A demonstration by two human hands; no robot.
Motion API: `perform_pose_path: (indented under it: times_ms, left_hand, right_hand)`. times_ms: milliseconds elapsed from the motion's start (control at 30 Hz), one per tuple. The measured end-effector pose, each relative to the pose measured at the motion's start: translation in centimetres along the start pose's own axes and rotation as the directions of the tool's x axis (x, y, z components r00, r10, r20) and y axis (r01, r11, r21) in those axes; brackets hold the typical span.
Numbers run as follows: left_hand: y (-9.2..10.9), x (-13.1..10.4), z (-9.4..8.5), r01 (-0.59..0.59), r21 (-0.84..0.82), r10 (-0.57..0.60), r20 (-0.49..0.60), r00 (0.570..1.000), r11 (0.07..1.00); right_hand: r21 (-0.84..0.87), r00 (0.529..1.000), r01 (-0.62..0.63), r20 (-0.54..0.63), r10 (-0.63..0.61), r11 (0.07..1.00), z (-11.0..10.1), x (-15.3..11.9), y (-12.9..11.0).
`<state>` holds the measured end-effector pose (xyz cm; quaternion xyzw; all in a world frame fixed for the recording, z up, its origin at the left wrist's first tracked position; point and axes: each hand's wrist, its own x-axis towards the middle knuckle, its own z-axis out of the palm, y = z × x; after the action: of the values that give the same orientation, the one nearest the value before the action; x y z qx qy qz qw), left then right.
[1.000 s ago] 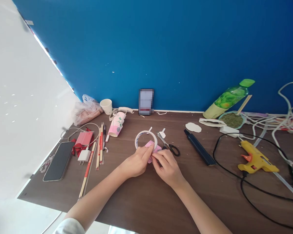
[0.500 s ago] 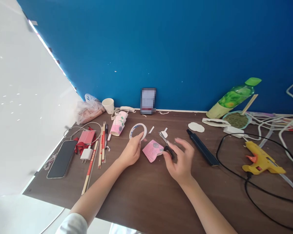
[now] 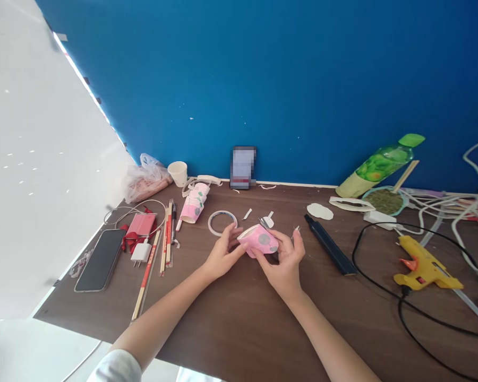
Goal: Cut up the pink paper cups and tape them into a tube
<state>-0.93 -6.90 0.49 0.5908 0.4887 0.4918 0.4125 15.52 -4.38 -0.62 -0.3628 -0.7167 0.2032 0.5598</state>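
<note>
A pink piece of paper cup (image 3: 262, 240) with grey spots is held just above the table, its pale edge at the upper left. My right hand (image 3: 284, 265) grips its right side between thumb and fingers, and a tiny whitish bit shows beside the raised fingertip. At the left edge, my left hand (image 3: 224, 253) has its thumb and fingertips around the paper. Behind the piece lie scissors (image 3: 264, 222), mostly covered by it and my right hand. A roll of tape (image 3: 210, 223) rests flat beyond my left fingers.
White paper scraps (image 3: 319, 211) lie about. Left are another pink cup piece (image 3: 194, 204), chopsticks (image 3: 168, 233), a phone (image 3: 100, 260) and a white cup (image 3: 178, 173). On the right sit a dark stick-like object (image 3: 330, 245), yellow glue gun (image 3: 426, 265), cables and a green bottle (image 3: 382, 164).
My left hand has let go of the tape roll, which now lies flat, and moved to the pink piece. My right hand has lifted and turned that piece, covering much of the scissors.
</note>
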Motion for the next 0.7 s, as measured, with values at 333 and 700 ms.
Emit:
perform_pose_path:
  times_ms: [333, 700]
  left_hand:
    - [0.6, 0.1, -0.2, -0.055, 0.037, 0.057, -0.074, 0.996, 0.998]
    - [0.4, -0.2, 0.2, -0.209, 0.085, 0.202, 0.083, 0.976, 0.974]
  right_hand:
    - [-0.156, 0.993, 0.049, -0.095, -0.065, 0.986, -1.1, 0.8, -1.8]
    - [-0.186, 0.984, 0.135, 0.140, -0.110, 0.973, -2.0, 1.5, -1.6]
